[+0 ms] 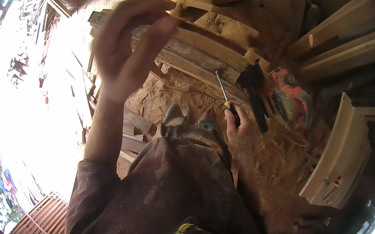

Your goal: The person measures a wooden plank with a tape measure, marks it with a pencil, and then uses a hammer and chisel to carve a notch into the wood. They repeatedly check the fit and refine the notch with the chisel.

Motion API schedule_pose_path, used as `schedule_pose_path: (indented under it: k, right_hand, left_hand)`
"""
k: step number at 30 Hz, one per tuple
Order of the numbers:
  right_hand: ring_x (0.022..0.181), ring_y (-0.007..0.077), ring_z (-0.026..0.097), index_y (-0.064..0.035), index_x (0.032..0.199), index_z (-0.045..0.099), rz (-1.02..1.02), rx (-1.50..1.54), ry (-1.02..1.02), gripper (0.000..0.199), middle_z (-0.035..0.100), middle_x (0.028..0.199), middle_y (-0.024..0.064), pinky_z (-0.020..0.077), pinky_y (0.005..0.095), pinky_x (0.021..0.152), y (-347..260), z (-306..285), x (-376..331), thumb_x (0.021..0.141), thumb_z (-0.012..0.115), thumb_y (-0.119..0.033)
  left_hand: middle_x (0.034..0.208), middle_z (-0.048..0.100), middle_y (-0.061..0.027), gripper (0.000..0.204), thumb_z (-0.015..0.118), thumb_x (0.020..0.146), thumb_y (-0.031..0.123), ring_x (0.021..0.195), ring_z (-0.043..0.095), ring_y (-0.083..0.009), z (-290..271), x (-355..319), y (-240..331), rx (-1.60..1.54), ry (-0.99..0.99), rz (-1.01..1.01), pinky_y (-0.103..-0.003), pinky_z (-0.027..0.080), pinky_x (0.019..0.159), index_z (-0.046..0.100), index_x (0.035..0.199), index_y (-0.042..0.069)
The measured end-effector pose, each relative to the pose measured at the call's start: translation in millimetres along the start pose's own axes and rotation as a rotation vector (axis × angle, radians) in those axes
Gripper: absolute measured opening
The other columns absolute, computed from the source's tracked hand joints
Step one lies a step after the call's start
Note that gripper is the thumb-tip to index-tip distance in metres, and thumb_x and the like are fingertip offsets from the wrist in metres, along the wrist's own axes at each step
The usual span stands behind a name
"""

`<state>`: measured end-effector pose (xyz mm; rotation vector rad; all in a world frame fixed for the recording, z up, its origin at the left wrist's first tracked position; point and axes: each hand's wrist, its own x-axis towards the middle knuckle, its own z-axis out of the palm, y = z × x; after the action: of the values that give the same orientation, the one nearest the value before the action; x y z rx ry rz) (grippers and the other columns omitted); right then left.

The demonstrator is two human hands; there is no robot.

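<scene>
My right hand point(241, 133) is closed round the yellow-and-black handle of a screwdriver point(223, 87). The metal shaft points away from me, and its tip meets or lies just over a long wooden beam point(191, 53). My left hand point(133, 44) is raised high at the left, close to the camera and slightly blurred. Its fingers curve over with the thumb apart from them, and nothing shows in it. Just right of the screwdriver lies a dark mallet-like tool point(254, 90), its block end by the beam.
A red-and-black power tool point(293, 96) sits to the right. Beyond it, a pale board point(343, 153) carries a small orange-handled tool point(338, 180). Planks point(345, 53) lean at the far right. Sawdust covers the ground point(271, 172) round my bare feet point(207, 114). Bright daylight fills the left.
</scene>
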<state>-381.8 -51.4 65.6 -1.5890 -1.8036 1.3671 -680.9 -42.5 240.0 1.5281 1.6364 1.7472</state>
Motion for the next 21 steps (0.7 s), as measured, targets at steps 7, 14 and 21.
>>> schedule_pose_path:
  k: [7,14,21]
  right_hand:
    - [0.1,0.0379,0.075,0.0016,0.124,0.071,-0.02,-0.094,-0.034,0.043,0.076,0.106,0.0225,0.0581,0.0417,0.088,5,-5,14,0.106,0.063,-0.036]
    - [0.098,0.0351,0.077,0.0029,0.122,0.071,-0.014,0.001,-0.057,0.034,0.077,0.103,0.0218,0.0588,0.0398,0.084,-6,-3,20,0.104,0.066,-0.026]
    - [0.096,0.0349,0.077,0.0042,0.122,0.072,-0.183,-0.009,0.051,0.027,0.077,0.105,0.0214,0.0593,0.0385,0.083,19,13,14,0.101,0.07,-0.013]
  left_hand:
    - [0.144,0.065,-0.0135,0.08,0.089,0.082,0.048,0.138,0.058,-0.0313,47,-23,-184,0.819,-0.63,0.218,-0.051,0.04,0.121,0.057,0.147,0.013]
    - [0.121,0.07,-0.0096,0.073,0.092,0.067,0.049,0.122,0.064,-0.0307,67,-29,-220,0.832,-0.88,0.09,-0.049,0.043,0.106,0.063,0.124,0.013]
    - [0.112,0.068,-0.006,0.065,0.093,0.063,0.043,0.111,0.066,-0.0287,62,-36,-217,0.762,-0.845,0.093,-0.049,0.046,0.096,0.064,0.113,0.013]
